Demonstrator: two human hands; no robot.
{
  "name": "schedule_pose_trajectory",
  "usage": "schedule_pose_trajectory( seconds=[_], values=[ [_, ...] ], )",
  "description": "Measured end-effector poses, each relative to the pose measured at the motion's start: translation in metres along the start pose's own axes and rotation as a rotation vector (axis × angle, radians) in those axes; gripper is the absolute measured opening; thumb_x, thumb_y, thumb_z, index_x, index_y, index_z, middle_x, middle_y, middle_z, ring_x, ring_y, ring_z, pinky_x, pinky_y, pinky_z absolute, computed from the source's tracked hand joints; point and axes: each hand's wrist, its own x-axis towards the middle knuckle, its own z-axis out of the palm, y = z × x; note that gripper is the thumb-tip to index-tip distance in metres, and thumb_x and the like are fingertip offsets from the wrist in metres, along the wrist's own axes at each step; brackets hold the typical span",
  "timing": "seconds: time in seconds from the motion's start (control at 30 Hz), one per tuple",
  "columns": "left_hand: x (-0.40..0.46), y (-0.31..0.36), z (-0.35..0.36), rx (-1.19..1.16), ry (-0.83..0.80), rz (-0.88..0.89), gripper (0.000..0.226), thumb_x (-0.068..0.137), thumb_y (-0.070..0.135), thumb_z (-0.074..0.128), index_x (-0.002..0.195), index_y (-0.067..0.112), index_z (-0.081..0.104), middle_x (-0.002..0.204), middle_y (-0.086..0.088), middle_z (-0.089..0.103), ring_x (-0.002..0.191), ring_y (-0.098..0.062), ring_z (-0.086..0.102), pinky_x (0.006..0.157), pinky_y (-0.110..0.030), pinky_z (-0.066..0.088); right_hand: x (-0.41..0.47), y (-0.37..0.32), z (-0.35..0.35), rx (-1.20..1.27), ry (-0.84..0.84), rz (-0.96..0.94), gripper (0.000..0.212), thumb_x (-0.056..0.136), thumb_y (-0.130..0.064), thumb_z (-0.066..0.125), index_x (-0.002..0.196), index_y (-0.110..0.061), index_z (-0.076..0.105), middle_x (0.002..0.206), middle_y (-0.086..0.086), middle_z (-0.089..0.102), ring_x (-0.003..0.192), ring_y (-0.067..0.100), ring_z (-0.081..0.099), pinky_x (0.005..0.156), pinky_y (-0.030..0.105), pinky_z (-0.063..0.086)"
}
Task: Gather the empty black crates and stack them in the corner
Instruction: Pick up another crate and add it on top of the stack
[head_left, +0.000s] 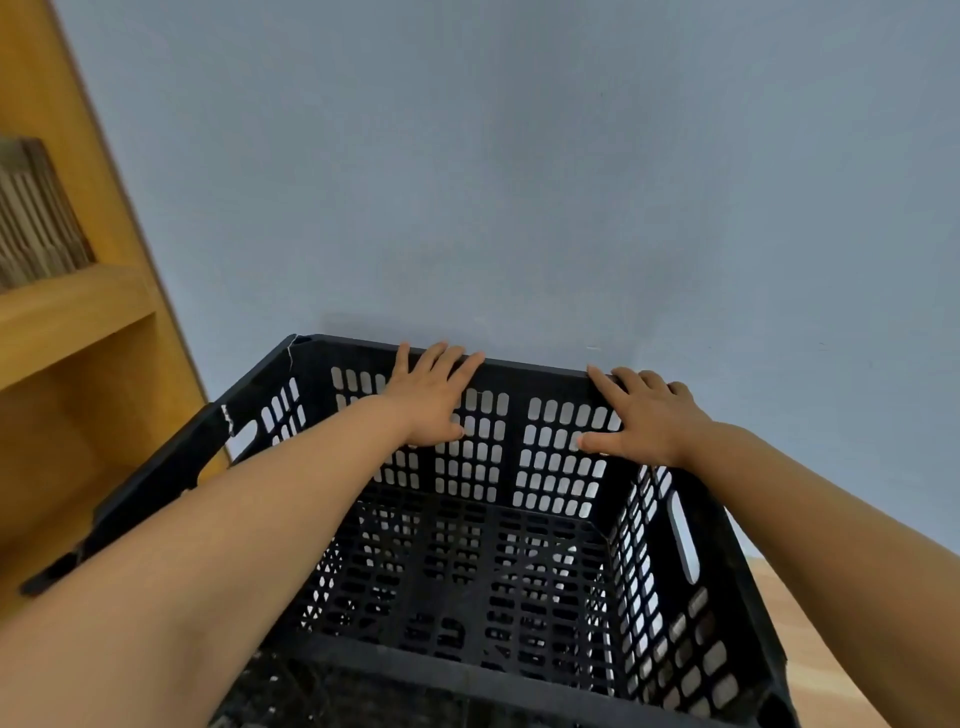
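An empty black crate (550, 467) with slotted walls and a grid floor fills the lower middle of the view, its far wall close against the blue-grey wall. My left hand (434, 400) lies flat on the inside of that far wall, fingertips reaching the top rim. My right hand (641, 415) rests the same way near the far right corner, fingers over the rim and thumb on the inner face. The crate's left wall (156, 478) shows white cracks near its top edge. Below the near rim a dark speckled surface (270, 691) shows; what it belongs to is unclear.
A blue-grey wall (519, 182) stands straight ahead. A yellow wooden shelf unit (78, 306) rises at the left, touching the crate's left side, with brown flat items (36, 218) on an upper shelf. Light wooden floor (810, 623) shows at the lower right.
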Motion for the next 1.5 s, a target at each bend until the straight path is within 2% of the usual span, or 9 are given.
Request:
schedule_pose_trajectory(
  seconds=[0.2, 0.63, 0.77, 0.93, 1.03, 1.13, 1.2, 1.33, 1.5],
  values=[
    [0.003, 0.001, -0.004, 0.007, -0.074, -0.012, 0.099, 0.085, 0.046, 0.055, 0.146, 0.027, -0.02, 0.158, -0.005, -0.018, 0.144, -0.025, -0.021, 0.114, -0.06, -0.008, 0.0, 0.0, -0.001, -0.013, -0.004, 0.006, 0.101, 0.07, -0.085, 0.025, 0.15, -0.032, -0.006, 0.158, 0.005, 0.014, 0.143, 0.029, 0.016, 0.113, 0.049, 0.019],
    [-0.06, 0.02, -0.009, -0.006, -0.1, 0.14, 0.085, 0.09, 0.047, 0.048, 0.15, 0.026, -0.009, 0.158, -0.005, -0.02, 0.142, -0.022, -0.025, 0.117, -0.052, -0.007, -0.01, -0.01, -0.008, 0.249, 0.051, 0.118, 0.077, 0.084, -0.064, 0.044, 0.149, -0.035, 0.017, 0.158, 0.001, 0.02, 0.144, 0.025, 0.017, 0.112, 0.051, 0.021],
    [-0.098, 0.03, -0.02, -0.068, -0.051, 0.207, 0.081, 0.091, 0.049, 0.046, 0.15, 0.027, -0.005, 0.158, -0.003, -0.019, 0.142, -0.02, -0.025, 0.117, -0.048, -0.008, -0.033, -0.018, -0.012, 0.545, 0.254, 0.182, 0.07, 0.087, -0.049, 0.053, 0.148, -0.027, 0.028, 0.157, 0.004, 0.023, 0.144, 0.025, 0.02, 0.114, 0.047, 0.022],
    [-0.159, 0.045, -0.021, -0.205, -0.132, 0.302, 0.072, 0.094, 0.053, 0.033, 0.15, 0.027, -0.003, 0.158, -0.001, -0.019, 0.142, -0.017, -0.026, 0.113, -0.039, -0.013, -0.084, -0.035, -0.012, 0.77, 0.334, 0.293, 0.076, 0.088, -0.04, 0.057, 0.151, -0.018, 0.019, 0.159, 0.009, 0.012, 0.146, 0.027, 0.009, 0.116, 0.046, 0.015],
    [-0.189, 0.049, -0.023, -0.279, -0.17, 0.309, 0.064, 0.096, 0.053, 0.025, 0.151, 0.025, 0.007, 0.16, -0.001, -0.011, 0.143, -0.015, -0.022, 0.115, -0.041, -0.011, -0.122, -0.053, -0.017, 0.784, 0.339, 0.299, 0.069, 0.09, -0.032, 0.058, 0.148, -0.012, 0.025, 0.154, 0.012, 0.025, 0.144, 0.029, 0.018, 0.115, 0.045, 0.019],
    [-0.205, 0.049, -0.02, -0.234, -0.007, 0.326, 0.063, 0.094, 0.057, 0.023, 0.147, 0.023, 0.028, 0.159, -0.001, 0.014, 0.146, -0.015, -0.009, 0.119, -0.045, -0.002, -0.157, -0.074, -0.025, 0.776, 0.336, 0.277, 0.046, 0.088, -0.022, 0.06, 0.131, -0.012, 0.046, 0.128, 0.017, 0.049, 0.122, 0.035, 0.044, 0.099, 0.043, 0.035],
    [-0.208, 0.049, -0.018, -0.16, 0.112, 0.345, 0.064, 0.093, 0.058, 0.022, 0.141, 0.021, 0.04, 0.154, -0.001, 0.029, 0.147, -0.016, 0.001, 0.119, -0.047, 0.004, -0.178, -0.087, -0.029, 0.774, 0.298, 0.316, 0.046, 0.089, -0.02, 0.06, 0.13, -0.006, 0.045, 0.128, 0.02, 0.048, 0.117, 0.035, 0.046, 0.095, 0.042, 0.037],
    [-0.212, 0.051, -0.016, -0.114, 0.174, 0.348, 0.064, 0.093, 0.058, 0.02, 0.128, 0.019, 0.057, 0.143, -0.004, 0.048, 0.145, -0.018, 0.017, 0.117, -0.043, 0.011, -0.218, -0.107, -0.026, 0.709, 0.296, 0.392, 0.047, 0.092, -0.018, 0.055, 0.13, 0.007, 0.041, 0.134, 0.027, 0.043, 0.121, 0.042, 0.042, 0.099, 0.045, 0.035],
    [-0.229, 0.055, -0.016, -0.051, 0.305, 0.286, 0.063, 0.093, 0.054, 0.019, 0.102, 0.019, 0.071, 0.127, -0.009, 0.062, 0.131, -0.021, 0.042, 0.11, -0.041, 0.028, -0.27, -0.124, -0.005, 0.755, 0.353, 0.39, 0.016, 0.091, -0.031, 0.048, 0.101, -0.019, 0.052, 0.096, 0.008, 0.056, 0.085, 0.025, 0.053, 0.072, 0.034, 0.041]
  ],
)
